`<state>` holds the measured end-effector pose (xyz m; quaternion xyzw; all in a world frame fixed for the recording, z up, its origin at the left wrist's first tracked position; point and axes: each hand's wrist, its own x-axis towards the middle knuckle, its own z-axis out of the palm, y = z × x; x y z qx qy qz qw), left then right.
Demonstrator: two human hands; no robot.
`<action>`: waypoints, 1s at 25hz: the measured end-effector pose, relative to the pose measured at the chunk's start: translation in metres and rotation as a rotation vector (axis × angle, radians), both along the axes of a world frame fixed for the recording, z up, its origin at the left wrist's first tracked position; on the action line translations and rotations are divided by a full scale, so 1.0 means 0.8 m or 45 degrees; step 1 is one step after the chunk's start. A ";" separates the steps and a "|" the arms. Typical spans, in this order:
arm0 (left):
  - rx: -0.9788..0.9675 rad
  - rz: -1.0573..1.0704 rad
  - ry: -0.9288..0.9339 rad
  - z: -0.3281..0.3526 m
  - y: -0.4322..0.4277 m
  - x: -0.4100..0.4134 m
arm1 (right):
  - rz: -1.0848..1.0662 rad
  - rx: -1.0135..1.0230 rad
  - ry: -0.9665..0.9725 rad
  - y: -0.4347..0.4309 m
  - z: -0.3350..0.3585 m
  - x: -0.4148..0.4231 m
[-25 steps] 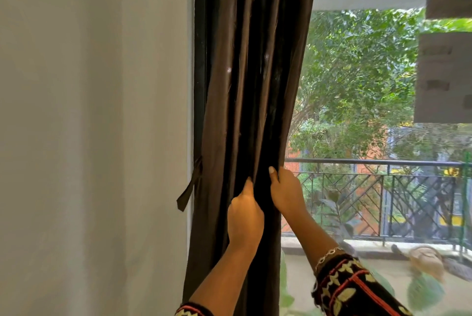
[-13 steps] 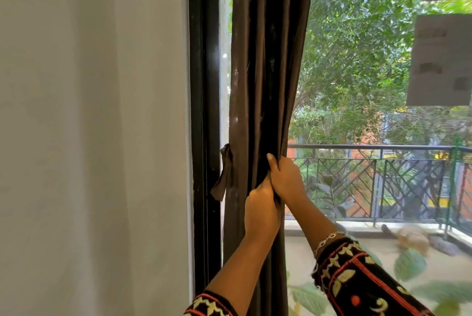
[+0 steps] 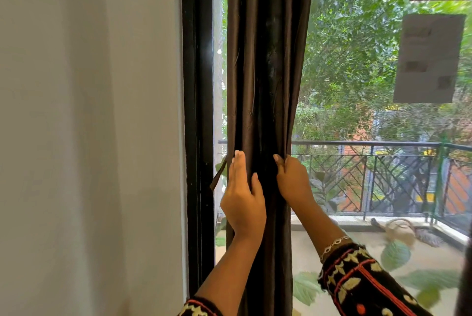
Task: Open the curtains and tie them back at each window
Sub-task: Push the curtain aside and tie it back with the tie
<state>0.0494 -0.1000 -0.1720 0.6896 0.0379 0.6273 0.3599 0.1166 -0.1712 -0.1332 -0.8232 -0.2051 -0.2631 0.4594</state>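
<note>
"Brown curtain (image 3: 265, 73) is bunched into a rope just right of the frame (image 3: 198, 111), hanging in front of the glass (image 3: 357, 86)," I report. "Drawn open, not yet tied."

"Grip?"

"My right hand (image 3: 293, 180) has its fingers curled round the bunch's right edge, pinching the folds. My left hand (image 3: 242, 200) lies flat on the left side, fingers straight, thumb across the front. It's pressing, not clutching."

"The tie?"

"Tie (image 3: 218, 175) dangles between frame and curtain, just beside my left fingertips. I can't tell whether they touch it. Where it's anchored is hidden behind the cloth."

"Risks?"

"I'd judge the bunch could spring open when the left hand leaves for the tie, since only the right would be holding it and the cloth looks slick. Folds could also slide out low down, where nothing holds them. The tie looks short, so if I gather loosely it may not reach round. And a hard downward pull could strain whatever hangs the curtain, which is out of view."
</note>
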 end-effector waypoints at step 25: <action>0.142 -0.080 0.653 -0.044 -0.011 0.017 | 0.247 0.026 -0.008 0.031 -0.013 -0.007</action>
